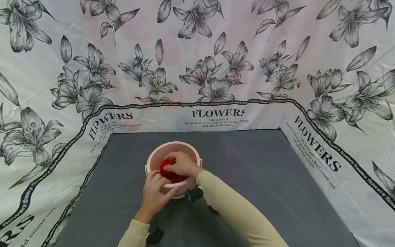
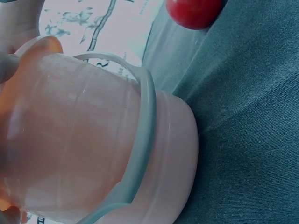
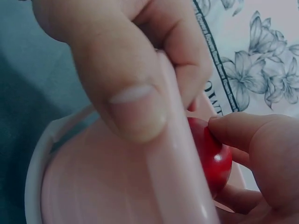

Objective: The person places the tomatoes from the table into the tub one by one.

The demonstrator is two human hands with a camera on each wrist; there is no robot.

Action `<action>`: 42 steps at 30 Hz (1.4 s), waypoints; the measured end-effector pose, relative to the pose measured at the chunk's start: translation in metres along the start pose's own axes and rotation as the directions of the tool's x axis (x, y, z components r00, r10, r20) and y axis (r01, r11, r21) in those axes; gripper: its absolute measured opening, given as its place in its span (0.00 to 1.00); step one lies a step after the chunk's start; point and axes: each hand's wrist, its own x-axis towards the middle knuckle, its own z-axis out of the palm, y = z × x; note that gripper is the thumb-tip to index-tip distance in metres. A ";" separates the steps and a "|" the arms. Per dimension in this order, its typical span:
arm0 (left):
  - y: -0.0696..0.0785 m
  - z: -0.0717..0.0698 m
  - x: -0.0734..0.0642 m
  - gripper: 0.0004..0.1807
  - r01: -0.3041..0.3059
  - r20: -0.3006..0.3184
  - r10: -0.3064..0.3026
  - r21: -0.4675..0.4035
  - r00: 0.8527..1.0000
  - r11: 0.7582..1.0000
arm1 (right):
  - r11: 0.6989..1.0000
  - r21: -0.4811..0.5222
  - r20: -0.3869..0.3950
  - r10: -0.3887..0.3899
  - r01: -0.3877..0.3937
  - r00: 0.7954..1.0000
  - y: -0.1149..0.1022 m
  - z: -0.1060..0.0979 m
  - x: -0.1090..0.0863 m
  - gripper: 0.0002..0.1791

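A pink bucket (image 1: 162, 151) with a white handle (image 2: 148, 100) stands on the dark grey cloth. My left hand (image 1: 156, 195) grips its near rim, with the thumb (image 3: 135, 112) outside the wall in the right wrist view. Reaching over the rim, my right hand (image 1: 182, 165) pinches a shiny red ball (image 3: 210, 156) inside the bucket. More red (image 1: 179, 178) shows below that ball at the bottom, partly hidden by the hand and rim. Another red ball (image 2: 194, 10) lies on the cloth close by; the right forearm mostly covers it in the head view.
Dark grey cloth (image 1: 247, 161) covers the table around the bucket. White sheeting (image 1: 216, 120) printed with flowers and lettering rises at the back and both sides. A small black device (image 1: 194, 194) sits at the right wrist, another (image 1: 155, 236) at the left.
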 end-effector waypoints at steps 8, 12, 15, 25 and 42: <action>0.001 0.001 0.001 0.12 0.001 0.000 -0.001 0.009 1.000 1.000 | 0.999 -0.050 0.034 -0.008 0.010 0.999 0.001 0.007 0.000 0.18; 0.001 0.000 0.001 0.11 0.008 0.003 -0.008 0.013 1.000 1.000 | 0.999 -0.046 0.037 -0.011 0.013 0.999 0.002 0.008 0.000 0.18; 0.002 0.001 0.001 0.11 0.007 0.002 -0.007 0.014 1.000 1.000 | 0.999 -0.042 0.039 -0.008 0.010 0.999 0.003 0.008 0.000 0.19; 0.003 0.001 0.000 0.11 0.015 -0.001 -0.015 0.003 1.000 1.000 | 0.999 -0.035 0.014 -0.036 0.036 0.999 0.002 -0.013 -0.002 0.17; 0.004 0.001 0.000 0.13 0.072 0.007 -0.072 -0.019 0.997 0.997 | 0.973 0.211 -0.052 0.106 -0.093 0.993 0.072 -0.139 -0.063 0.24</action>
